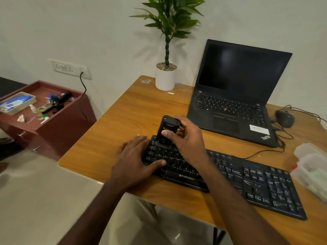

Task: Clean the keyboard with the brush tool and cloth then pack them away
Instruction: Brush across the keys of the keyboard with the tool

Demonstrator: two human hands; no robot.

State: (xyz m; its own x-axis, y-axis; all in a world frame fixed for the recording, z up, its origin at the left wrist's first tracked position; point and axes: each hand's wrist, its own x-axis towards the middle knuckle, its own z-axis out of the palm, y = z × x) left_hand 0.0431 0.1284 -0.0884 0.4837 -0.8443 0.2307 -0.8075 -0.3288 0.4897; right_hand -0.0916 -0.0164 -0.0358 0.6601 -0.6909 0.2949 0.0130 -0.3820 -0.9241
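Head view: right hand (185, 137) grips brush (167, 131) on keyboard (230, 174) at desk's (123, 112) front-left; left hand (136, 156) flat, steadying. Brushing underway; wiping, packing remain.

Long black plastic full-size keyboard (230, 175) with white key legends lies flat and skewed across the near part of the wooden worktop (123, 121), its cable trailing off the back edge, while a stubby black plastic brush tool (165, 132) stands near-upright, working end down on its upper-left keys.
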